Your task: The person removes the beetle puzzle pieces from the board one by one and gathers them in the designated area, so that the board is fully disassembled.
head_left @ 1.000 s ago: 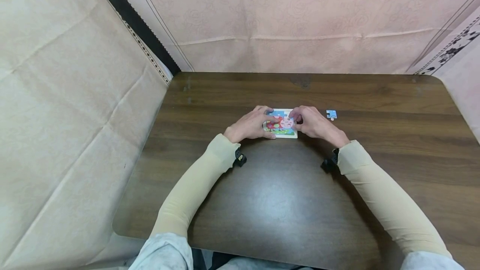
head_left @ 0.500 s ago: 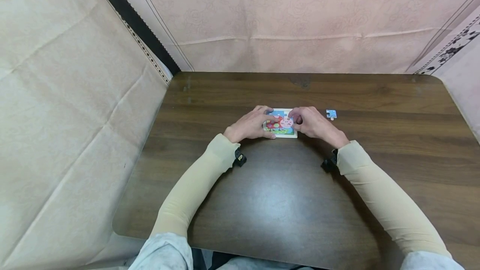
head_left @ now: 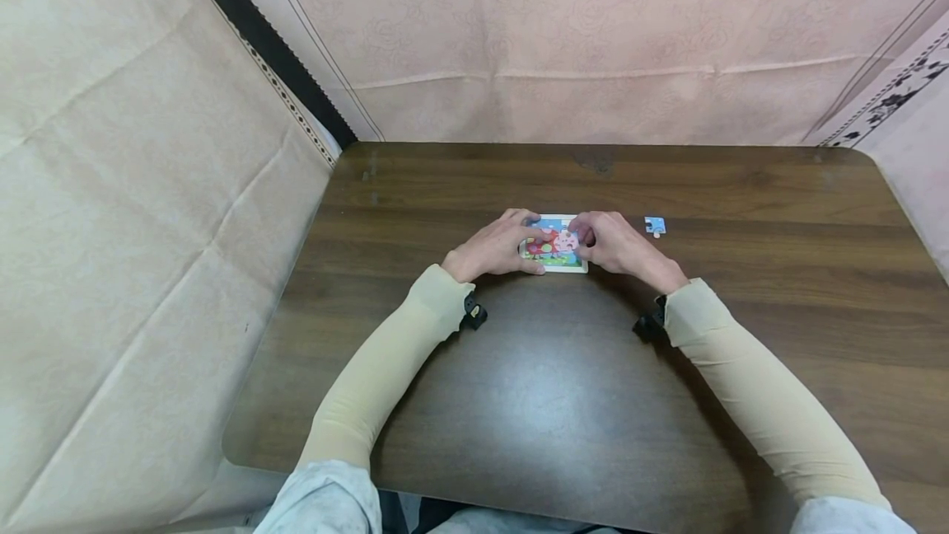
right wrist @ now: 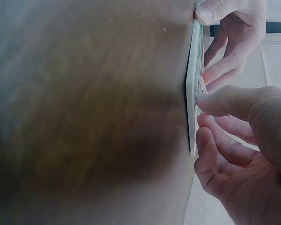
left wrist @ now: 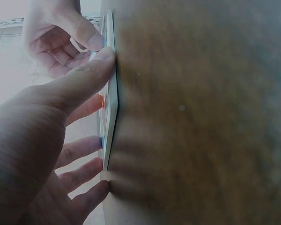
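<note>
A small jigsaw puzzle (head_left: 561,259) with a cartoon pink pig in red and a white border lies flat on the table. My left hand (head_left: 495,247) holds its left side, thumb on the near edge and the other fingers over the picture and far edge. At the right side, my right hand (head_left: 614,242) pinches a puzzle piece (right wrist: 202,84) between thumb and fingers. In the right wrist view that piece stands slightly tilted above the board; the fingers hide most of it. A loose blue puzzle piece (head_left: 655,226) lies to the right of my right hand.
The brown wooden table (head_left: 549,402) has rounded corners. Pale patterned cloth (head_left: 593,39) hangs along its far side, and another cloth (head_left: 133,237) along the left. A black camera sits on each wrist.
My right hand has shifted very slightly left over the puzzle. My left hand and the loose blue piece have stayed in place.
</note>
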{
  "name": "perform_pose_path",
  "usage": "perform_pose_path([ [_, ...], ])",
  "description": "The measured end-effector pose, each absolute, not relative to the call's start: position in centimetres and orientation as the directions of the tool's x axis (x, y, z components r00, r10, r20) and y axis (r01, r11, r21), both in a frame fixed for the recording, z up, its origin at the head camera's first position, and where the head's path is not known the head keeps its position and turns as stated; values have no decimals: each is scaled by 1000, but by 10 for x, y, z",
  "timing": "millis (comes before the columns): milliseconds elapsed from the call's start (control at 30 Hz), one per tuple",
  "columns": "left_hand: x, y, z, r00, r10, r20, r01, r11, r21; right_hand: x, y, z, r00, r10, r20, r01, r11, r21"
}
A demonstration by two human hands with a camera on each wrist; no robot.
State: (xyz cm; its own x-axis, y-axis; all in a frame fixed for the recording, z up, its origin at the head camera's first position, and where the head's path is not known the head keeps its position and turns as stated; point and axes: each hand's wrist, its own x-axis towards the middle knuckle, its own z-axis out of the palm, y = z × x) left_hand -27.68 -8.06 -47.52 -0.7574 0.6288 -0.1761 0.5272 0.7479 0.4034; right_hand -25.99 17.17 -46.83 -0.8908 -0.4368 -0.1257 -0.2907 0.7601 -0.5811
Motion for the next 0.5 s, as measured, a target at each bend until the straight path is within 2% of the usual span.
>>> perform_pose_path([
  [500, -279, -80, -475, -761, 625, -174, 536, 756, 375, -256, 178, -470, -902, -424, -79, -306, 757, -577],
])
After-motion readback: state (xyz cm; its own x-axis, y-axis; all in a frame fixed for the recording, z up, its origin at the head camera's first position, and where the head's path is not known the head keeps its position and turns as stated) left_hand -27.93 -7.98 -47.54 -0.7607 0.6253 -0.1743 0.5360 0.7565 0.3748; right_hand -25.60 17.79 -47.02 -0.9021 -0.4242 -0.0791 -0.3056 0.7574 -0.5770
